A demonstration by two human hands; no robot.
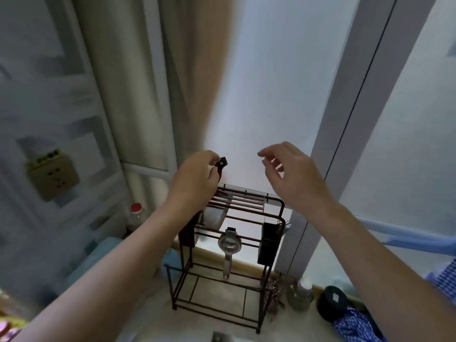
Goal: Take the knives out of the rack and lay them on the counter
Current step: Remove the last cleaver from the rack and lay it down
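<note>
A dark wire rack (246,290) stands on the pale counter (153,324) in front of a window. My left hand (195,178) is raised above the rack's top left, with thumb and fingers pinched on the black handle end of a knife (220,166). The knife's lower part is hidden behind that hand and the rack's top bars. My right hand (291,174) hovers above the rack's top right, fingers curled apart, holding nothing. A grey blade-like piece (219,338) shows at the bottom edge of the view.
A metal strainer (229,245) hangs on the rack's front bar, and a white bowl (214,217) sits behind it. Glass jars (299,294), a black lid (332,302) and a blue checked cloth (355,327) lie to the right. A red-capped bottle (135,215) stands at the left.
</note>
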